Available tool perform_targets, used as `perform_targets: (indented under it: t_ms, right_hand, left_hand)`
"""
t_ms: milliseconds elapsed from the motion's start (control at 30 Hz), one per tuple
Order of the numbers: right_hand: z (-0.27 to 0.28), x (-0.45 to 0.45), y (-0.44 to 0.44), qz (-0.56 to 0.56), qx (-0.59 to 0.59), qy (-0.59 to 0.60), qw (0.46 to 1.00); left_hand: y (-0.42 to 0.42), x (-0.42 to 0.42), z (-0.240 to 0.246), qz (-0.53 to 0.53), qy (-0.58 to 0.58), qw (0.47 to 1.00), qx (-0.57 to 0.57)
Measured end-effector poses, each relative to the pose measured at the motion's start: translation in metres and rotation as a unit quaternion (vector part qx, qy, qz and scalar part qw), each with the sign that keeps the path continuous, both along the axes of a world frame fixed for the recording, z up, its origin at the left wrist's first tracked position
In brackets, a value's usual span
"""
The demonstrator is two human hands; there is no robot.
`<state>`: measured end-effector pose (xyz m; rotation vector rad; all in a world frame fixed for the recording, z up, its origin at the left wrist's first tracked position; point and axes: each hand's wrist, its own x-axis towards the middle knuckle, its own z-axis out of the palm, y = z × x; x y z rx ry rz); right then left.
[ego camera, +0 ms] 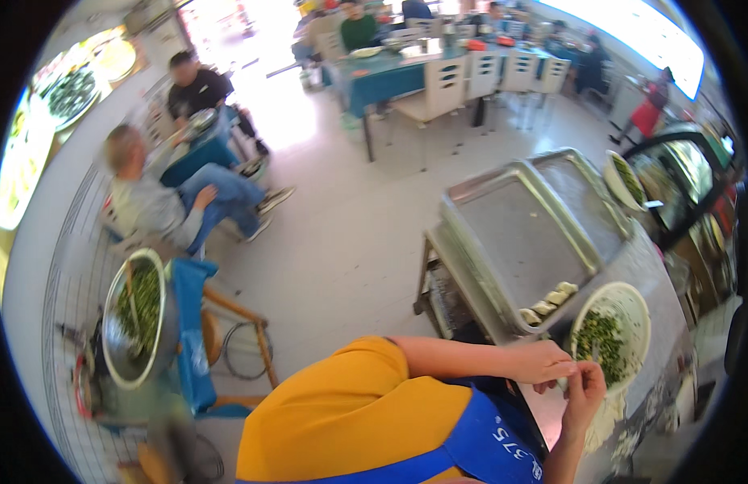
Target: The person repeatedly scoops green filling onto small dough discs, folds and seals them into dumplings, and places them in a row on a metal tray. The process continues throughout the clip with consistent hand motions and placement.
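Note:
My left hand [540, 365] reaches across from the orange sleeve, and its fingertips meet those of my right hand [584, 387]. Pinched between them is a small pale piece of dough [560, 382], mostly hidden by the fingers. Just beyond the hands stands a white bowl [639, 320] holding chopped green filling [599, 345]. Several folded dumplings [549, 304] lie in a row at the near end of a metal tray [513, 236]. Flour [604, 423] dusts the worktop beside my right hand.
A second metal tray [583, 181] and another bowl of greens [625, 180] sit farther along the worktop [652, 272]. Behind at left is a large metal basin [159, 339] of chopped greens. Two people [150, 187] sit by the wall; others sit at dining tables [386, 81].

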<state>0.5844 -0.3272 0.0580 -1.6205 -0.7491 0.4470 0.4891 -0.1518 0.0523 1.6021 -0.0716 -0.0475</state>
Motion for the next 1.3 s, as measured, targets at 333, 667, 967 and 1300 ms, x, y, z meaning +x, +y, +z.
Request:
perform_targets:
  t_ms: [333, 667, 967, 1300]
  right_hand:
    - [0.008, -0.012, 0.040, -0.080, 0.047, -0.053, 0.994]
    - [0.029, -0.032, 0.070, -0.014, 0.068, -0.036, 0.997]
    - [0.027, -0.041, 0.080, -0.015, 0.039, -0.278, 0.960]
    - [0.018, -0.034, 0.053, -0.010, 0.067, -0.162, 0.984]
  left_hand:
    - [-0.009, 0.009, -0.012, 0.238, -0.243, 0.939, -0.054]
    - [-0.012, -0.006, 0.012, 0.143, -0.183, 0.933, -0.276]
    - [-0.008, -0.024, 0.008, 0.214, -0.229, 0.944, -0.103]
    - [-0.016, 0.000, -0.003, 0.176, -0.201, 0.951, -0.153]
